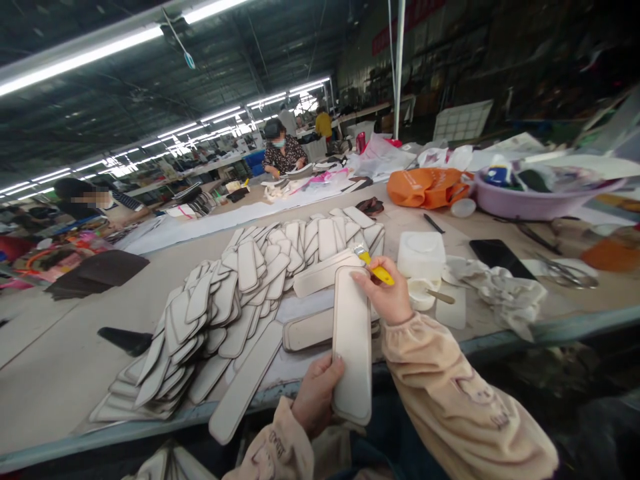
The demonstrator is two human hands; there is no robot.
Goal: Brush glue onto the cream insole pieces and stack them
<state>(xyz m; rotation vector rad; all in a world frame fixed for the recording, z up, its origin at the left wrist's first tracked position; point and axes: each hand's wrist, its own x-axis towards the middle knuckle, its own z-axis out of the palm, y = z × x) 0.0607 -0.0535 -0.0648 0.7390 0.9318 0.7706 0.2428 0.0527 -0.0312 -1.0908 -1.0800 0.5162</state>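
Right, here we are at the surface (pixel 45 393), and the long pale panel (pixel 353 360) is up at its near edge, tilted lengthwise towards the worker, one end high and the other low. The left hand (pixel 317 393) is closed on its lower side, thumb laid across the face. Up top, the right hand (pixel 393 293) does double duty: it grips the yellow brush (pixel 381 274) with the thumb pressing at the panel's upper end. Neat, that, but it asks for care! The bristles point up and away, over the pile of panels (pixel 250 267), and I'd say that's the way to have them, clear of the broad face.

To do this well, I'd let the left hand carry the weight, so the right can ease its thumb without the piece twisting. Light fingers, too; a hard pinch could mark that pale face. If the brush goes to work, thin, even strokes should suit that dark-rimmed border best, with little on the bristles. Whether they're loaded, I can't tell from here. Close by on the right sit a white tub (pixel 421 253) and a small bowl (pixel 416 303), a stick-like handle (pixel 441 295) poking out: handy reach, but mind the sleeve!
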